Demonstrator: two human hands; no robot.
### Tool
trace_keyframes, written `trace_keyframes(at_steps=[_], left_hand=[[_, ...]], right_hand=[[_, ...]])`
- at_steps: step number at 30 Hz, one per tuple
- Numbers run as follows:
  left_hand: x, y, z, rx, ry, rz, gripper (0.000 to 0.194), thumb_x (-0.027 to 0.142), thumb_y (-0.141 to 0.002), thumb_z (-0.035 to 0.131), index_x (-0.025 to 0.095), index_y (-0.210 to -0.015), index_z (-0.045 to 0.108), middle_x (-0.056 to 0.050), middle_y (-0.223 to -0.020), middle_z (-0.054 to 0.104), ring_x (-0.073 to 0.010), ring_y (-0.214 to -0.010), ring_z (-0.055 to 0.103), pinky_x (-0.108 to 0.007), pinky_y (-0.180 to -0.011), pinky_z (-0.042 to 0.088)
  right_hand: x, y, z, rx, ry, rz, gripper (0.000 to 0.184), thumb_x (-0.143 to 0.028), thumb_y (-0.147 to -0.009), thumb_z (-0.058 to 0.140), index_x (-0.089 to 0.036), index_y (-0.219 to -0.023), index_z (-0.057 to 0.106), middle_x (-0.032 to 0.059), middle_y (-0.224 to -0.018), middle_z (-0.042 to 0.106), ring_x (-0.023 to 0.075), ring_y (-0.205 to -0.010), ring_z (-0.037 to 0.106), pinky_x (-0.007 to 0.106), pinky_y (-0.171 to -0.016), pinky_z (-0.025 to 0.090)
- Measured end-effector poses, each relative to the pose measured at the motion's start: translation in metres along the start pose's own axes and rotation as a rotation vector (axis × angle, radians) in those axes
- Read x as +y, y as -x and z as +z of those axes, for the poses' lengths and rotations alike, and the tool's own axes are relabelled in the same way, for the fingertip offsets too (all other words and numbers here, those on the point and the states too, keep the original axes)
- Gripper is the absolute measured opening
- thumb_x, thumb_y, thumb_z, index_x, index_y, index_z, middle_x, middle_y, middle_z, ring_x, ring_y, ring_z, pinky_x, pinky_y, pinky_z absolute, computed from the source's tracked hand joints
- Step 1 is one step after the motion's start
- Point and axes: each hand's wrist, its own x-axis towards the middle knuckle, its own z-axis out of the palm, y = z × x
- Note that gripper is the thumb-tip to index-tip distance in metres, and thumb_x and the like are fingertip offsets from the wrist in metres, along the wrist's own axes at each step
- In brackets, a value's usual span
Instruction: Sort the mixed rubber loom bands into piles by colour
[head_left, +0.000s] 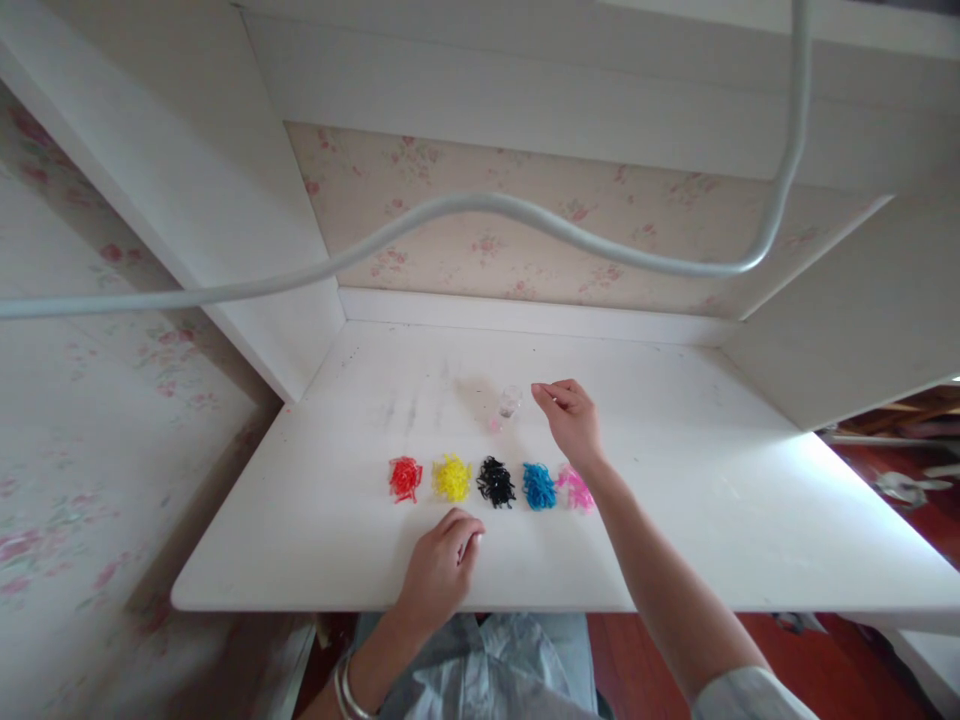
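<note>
My right hand reaches over the table just right of a small clear container. Its thumb and fingertips are pinched together, and anything between them is too small to make out. A little pink bit shows at the container's near left side. My left hand rests near the front edge with its fingers curled in, no object visible in it. Between the hands runs a row of small elastic-looking loops in piles: red, yellow, black, blue and pink, the last partly behind my right forearm.
A white table carries everything, with a low ledge and papered wall behind. White panels stand at both sides. A pale cable crosses the upper view in front of the shelf. Dark smudges mark the tabletop.
</note>
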Motion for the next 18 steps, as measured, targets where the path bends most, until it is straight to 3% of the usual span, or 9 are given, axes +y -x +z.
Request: trace_keyframes(at_steps=[4,9,15,18], left_hand=[[0.012,-0.003,0.005,-0.037,-0.086,0.019,0.024,0.019,-0.09,0.036,0.022,-0.095,0.059,-0.003,-0.098,0.062,-0.0136,-0.086,0.059,-0.025,-0.075,0.047],[0.043,-0.017,0.024,-0.114,-0.234,0.094,0.022,0.022,-0.09,0.038,0.024,-0.098,0.059,-0.002,-0.096,0.062,-0.014,-0.086,0.061,-0.025,-0.077,0.046],[0.076,-0.045,0.062,-0.213,-0.415,0.121,0.022,0.029,-0.09,0.04,0.021,-0.087,0.06,-0.004,-0.09,0.061,-0.0134,-0.075,0.062,-0.023,-0.065,0.046],[0.085,-0.057,0.079,-0.212,-0.498,0.153,0.025,0.027,-0.092,0.036,0.02,-0.093,0.06,-0.007,-0.096,0.06,-0.0154,-0.076,0.062,-0.025,-0.061,0.046]], right_hand=[[0.011,0.027,-0.031,0.028,-0.004,0.052,0.034,-0.051,-0.081,0.056,-0.021,-0.084,0.072,0.002,-0.084,0.059,0.0093,-0.06,0.046,0.025,-0.058,0.038],[0.044,0.081,-0.064,0.06,0.01,0.195,0.035,-0.051,-0.081,0.056,-0.02,-0.083,0.071,0.0022,-0.081,0.06,0.01,-0.061,0.047,0.024,-0.057,0.038],[0.082,0.142,-0.075,0.04,0.1,0.319,0.042,-0.055,-0.082,0.052,-0.019,-0.083,0.072,0.0036,-0.08,0.061,0.0111,-0.057,0.048,0.025,-0.054,0.04],[0.092,0.158,-0.074,0.034,0.212,0.287,0.042,-0.054,-0.085,0.048,-0.02,-0.085,0.072,0.0039,-0.082,0.061,0.0108,-0.055,0.048,0.025,-0.057,0.042]])
